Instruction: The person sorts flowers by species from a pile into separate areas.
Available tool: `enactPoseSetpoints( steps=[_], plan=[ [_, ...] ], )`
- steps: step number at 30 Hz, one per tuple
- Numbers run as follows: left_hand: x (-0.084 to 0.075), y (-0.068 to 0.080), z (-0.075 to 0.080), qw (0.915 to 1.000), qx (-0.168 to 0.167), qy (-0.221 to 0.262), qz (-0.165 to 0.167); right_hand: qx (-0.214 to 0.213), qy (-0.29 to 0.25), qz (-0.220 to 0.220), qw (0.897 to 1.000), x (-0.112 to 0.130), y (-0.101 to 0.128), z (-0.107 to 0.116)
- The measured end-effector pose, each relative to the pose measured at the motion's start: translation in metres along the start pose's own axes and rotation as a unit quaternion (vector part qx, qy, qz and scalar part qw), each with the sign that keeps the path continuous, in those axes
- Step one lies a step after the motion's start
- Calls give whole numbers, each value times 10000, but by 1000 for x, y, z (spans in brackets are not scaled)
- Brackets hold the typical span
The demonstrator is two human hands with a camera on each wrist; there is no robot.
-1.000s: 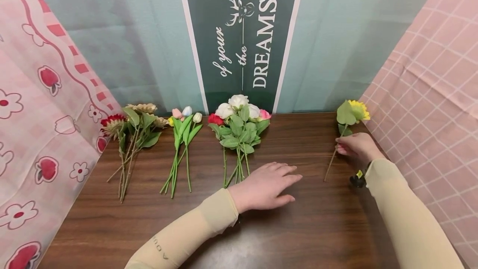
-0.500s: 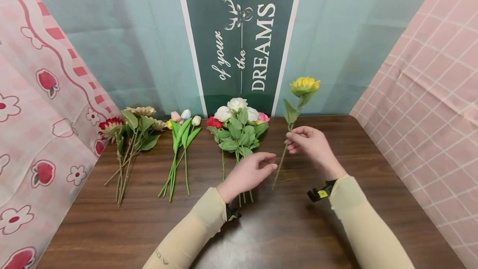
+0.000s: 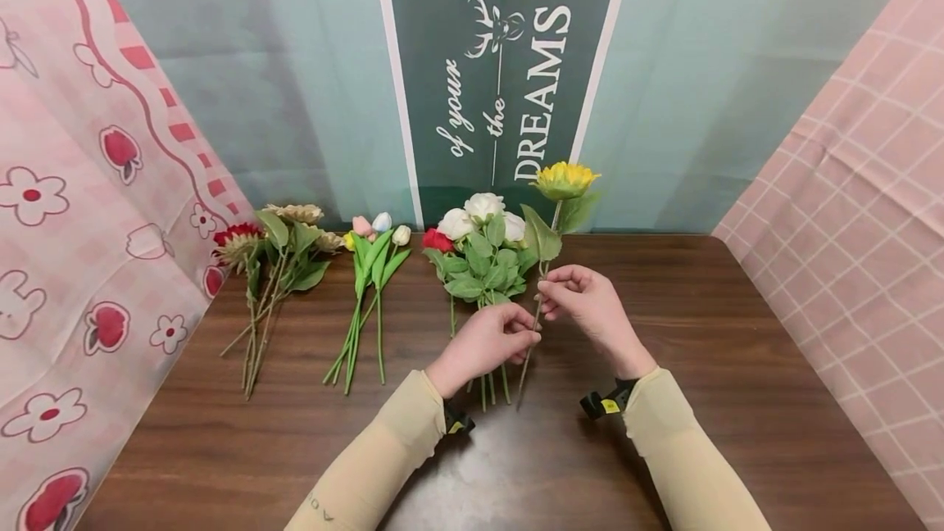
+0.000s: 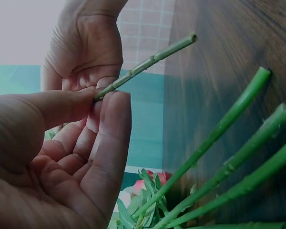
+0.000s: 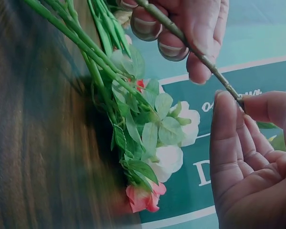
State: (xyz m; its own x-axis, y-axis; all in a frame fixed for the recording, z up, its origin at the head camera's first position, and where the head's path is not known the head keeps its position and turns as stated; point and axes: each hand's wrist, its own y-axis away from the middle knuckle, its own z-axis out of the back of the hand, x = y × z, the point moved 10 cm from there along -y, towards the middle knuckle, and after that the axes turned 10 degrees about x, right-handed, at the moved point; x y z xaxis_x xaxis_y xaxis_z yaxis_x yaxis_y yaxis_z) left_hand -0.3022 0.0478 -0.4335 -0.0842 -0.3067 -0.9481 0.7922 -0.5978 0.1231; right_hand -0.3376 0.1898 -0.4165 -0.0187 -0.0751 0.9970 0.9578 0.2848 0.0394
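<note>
A yellow sunflower with green leaves stands nearly upright over the table, its stem leaning slightly. My right hand pinches the stem just below the leaves. Lower down, my left hand pinches the same stem between thumb and index finger. In the left wrist view the cut end of the stem sticks out past the left fingertips. Right behind my left hand lies a bunch of roses in white, red and pink, whose green stems pass partly hidden under that hand.
Left of the roses lie several tulips with bright green stems. Farther left is a bunch of beige and red flowers against the pink patterned cloth. A green curtain hangs behind the wooden table.
My right hand has carried the sunflower from the far right to the middle and raised it upright. My left hand has drawn back from spread fingers and taken hold of the stem.
</note>
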Motion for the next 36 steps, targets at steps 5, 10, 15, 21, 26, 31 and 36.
enactPoseSetpoints(
  steps=[5, 10, 15, 21, 26, 31, 36],
  plan=[
    [0, 1, 2, 9999, -3, -100, 50, -75, -184, -24, 9998, 0, -2, -1],
    [1, 1, 3, 9999, -84, 35, 80, -142, -234, 17, 9996, 2, -1, -1],
    [-2, -4, 1, 9999, -143, 31, 36, -254, -74, 12, 9996, 2, 4, 3],
    [-8, -11, -6, 9999, 6, -158, -58, -385, 121, 46, 9992, 1, 9, 11],
    [-9, -10, -5, 9997, 20, -223, -33, -357, 109, 149, 9992, 3, 8, 8],
    [-5, -4, 11, 9998, -103, -168, -34, -241, 361, 394, 9983, 8, 6, -2],
    [-1, 26, 57, 9969, -563, -549, -49, -109, 1080, 798, 9909, 16, 5, -19]
  ],
)
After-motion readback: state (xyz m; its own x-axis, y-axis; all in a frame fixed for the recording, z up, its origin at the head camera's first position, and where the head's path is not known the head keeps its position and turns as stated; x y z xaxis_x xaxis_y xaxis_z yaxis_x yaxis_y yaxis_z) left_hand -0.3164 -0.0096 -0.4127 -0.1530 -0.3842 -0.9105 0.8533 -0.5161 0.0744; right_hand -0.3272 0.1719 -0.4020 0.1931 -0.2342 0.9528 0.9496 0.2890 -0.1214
